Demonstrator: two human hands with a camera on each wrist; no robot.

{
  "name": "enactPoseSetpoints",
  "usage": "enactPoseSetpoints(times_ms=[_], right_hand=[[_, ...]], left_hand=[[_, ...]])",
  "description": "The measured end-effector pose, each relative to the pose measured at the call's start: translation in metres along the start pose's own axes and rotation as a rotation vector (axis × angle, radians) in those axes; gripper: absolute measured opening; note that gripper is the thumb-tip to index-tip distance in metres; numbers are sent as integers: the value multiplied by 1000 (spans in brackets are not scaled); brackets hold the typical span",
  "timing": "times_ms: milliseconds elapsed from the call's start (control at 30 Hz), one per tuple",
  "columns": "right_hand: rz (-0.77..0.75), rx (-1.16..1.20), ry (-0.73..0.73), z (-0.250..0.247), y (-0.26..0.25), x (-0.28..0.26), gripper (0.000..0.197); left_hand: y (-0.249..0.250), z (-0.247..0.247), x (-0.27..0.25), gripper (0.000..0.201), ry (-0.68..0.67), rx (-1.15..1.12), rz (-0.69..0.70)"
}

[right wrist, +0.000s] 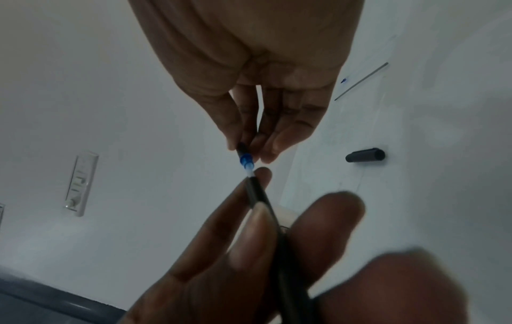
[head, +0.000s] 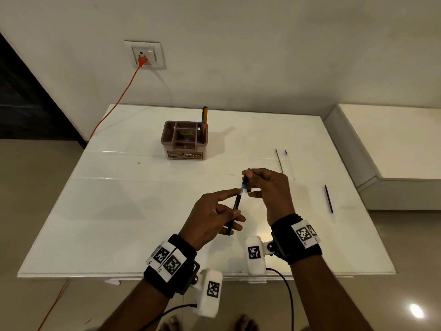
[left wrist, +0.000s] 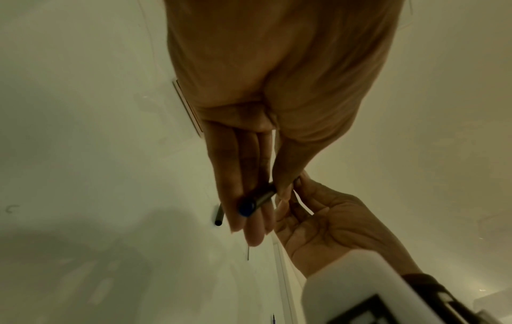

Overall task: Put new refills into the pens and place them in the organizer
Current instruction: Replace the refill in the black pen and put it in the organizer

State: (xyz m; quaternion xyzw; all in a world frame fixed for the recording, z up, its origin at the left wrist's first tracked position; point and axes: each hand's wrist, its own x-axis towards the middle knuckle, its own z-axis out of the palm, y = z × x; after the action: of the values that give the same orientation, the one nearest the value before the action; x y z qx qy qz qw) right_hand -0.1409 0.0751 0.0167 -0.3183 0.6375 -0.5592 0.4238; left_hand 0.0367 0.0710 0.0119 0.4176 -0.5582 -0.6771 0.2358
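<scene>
Over the middle of the white table, my left hand grips a black pen barrel, index finger stretched along it. My right hand pinches the pen's front piece with a blue collar just off the barrel's open end. The right wrist view shows that blue collar and a short clear stem entering the barrel. In the left wrist view the barrel's blue end points at the camera. The brown organizer stands at the back with one yellow-blue pen upright in it.
Three loose refills lie right of my hands: a grey one, a clear one with a blue tip, and a blue one. A black pen cap lies on the table under my hands. An orange cable runs from the wall socket.
</scene>
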Motion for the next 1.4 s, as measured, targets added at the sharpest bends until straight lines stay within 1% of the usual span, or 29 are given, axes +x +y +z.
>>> enactPoseSetpoints(times_ms=[200,333,400,467,533,600,667,767,833,933,1067,1167,1233,1267,1333,1367,1400], right_hand=[[3,90,78,-12,-5,5,19],[-43,96,124,-20,-5,10,19],[-63,99,165,-28,-5,16,15],[-48,59,194,-35,-2,26,10],[16,-47,204,-39,7,39,11],[96,-192,203,-38,20,56,17],[142,-353,165,-35,33,72,23],[104,-677,93,-31,47,94,23],[73,-821,94,-32,51,107,24],[67,-922,71,-31,52,115,24],[69,-965,79,-30,57,115,25],[78,-954,109,-31,52,110,34],[45,-890,156,-33,42,101,37],[18,-819,184,-33,35,92,36],[-8,-561,215,-31,20,66,34],[6,-428,195,-27,12,49,35],[28,-322,145,-22,5,31,35]], left_hand=[[1,0,-3,41,-45,12,-12],[0,0,-3,39,-43,9,-20],[0,-2,-2,38,-27,-7,-25],[0,-4,-1,38,-7,-32,-27],[-1,-6,0,38,7,-50,-32],[0,-6,0,38,23,-61,-38],[-1,-7,2,38,38,-70,-41],[-2,-9,3,38,68,-83,-49],[-2,-9,3,38,80,-89,-56],[-3,-9,3,38,72,-81,-52],[-2,-11,2,38,72,-85,-50],[-2,-12,2,38,74,-76,-48],[-2,-11,2,38,74,-70,-49],[-2,-11,2,38,73,-67,-49],[-1,-9,2,38,69,-63,-50],[-1,-9,2,37,67,-61,-49],[0,-7,1,37,64,-59,-49]])
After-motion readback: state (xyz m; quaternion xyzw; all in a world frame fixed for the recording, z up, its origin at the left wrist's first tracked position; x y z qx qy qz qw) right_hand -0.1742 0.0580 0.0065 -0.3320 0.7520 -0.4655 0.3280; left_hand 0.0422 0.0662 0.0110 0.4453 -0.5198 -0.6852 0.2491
